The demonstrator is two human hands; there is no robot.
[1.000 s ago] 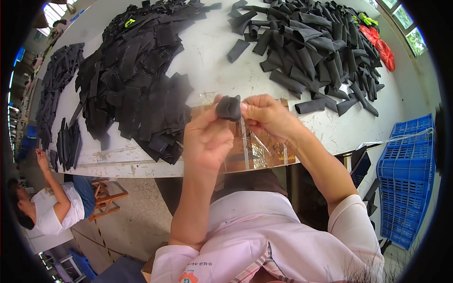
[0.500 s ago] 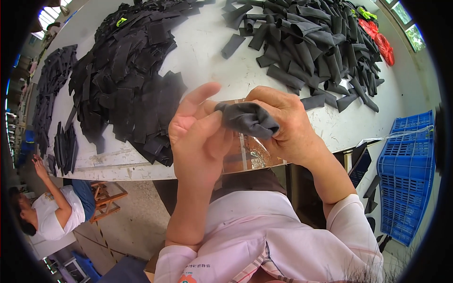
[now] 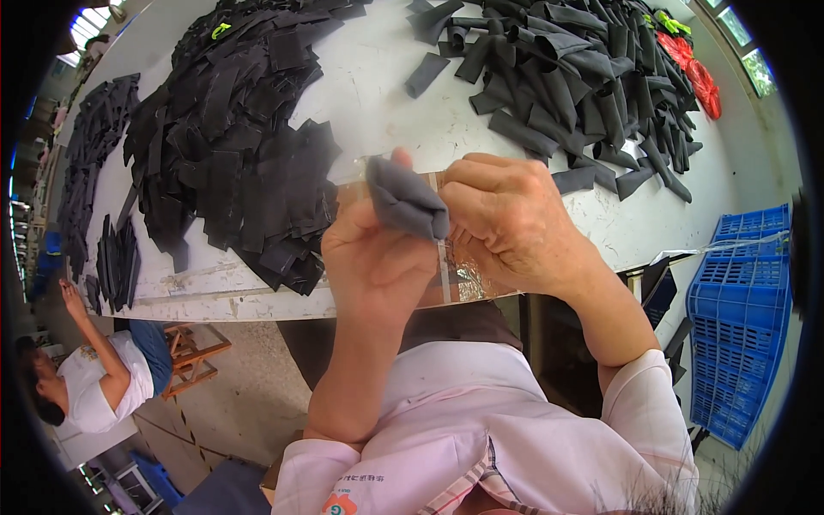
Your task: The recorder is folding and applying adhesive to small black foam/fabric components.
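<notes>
A dark grey fabric tube (image 3: 403, 199) is bunched over the fingers of my left hand (image 3: 375, 266), hiding most of them; one fingertip shows above it. Against the tube's right end my right hand (image 3: 515, 219) is closed, its fingers curled and pinching there, though the exact contact is hidden. Both hands are over the front edge of the white table (image 3: 369, 112), above a strip of brown tape (image 3: 468, 279). To the left lies a large heap of flat black fabric pieces (image 3: 249, 154).
At the far right is a pile of dark fabric tubes (image 3: 584, 77), with a red plastic bag (image 3: 691, 73) beside it. A blue plastic crate (image 3: 738, 326) stands to the right. On the left, another person (image 3: 112, 378) sits near a wooden stool (image 3: 193, 352).
The fabric tube has moved left, from between both hands onto my left hand's fingers. My right hand has shifted slightly left with its fingers curled tighter.
</notes>
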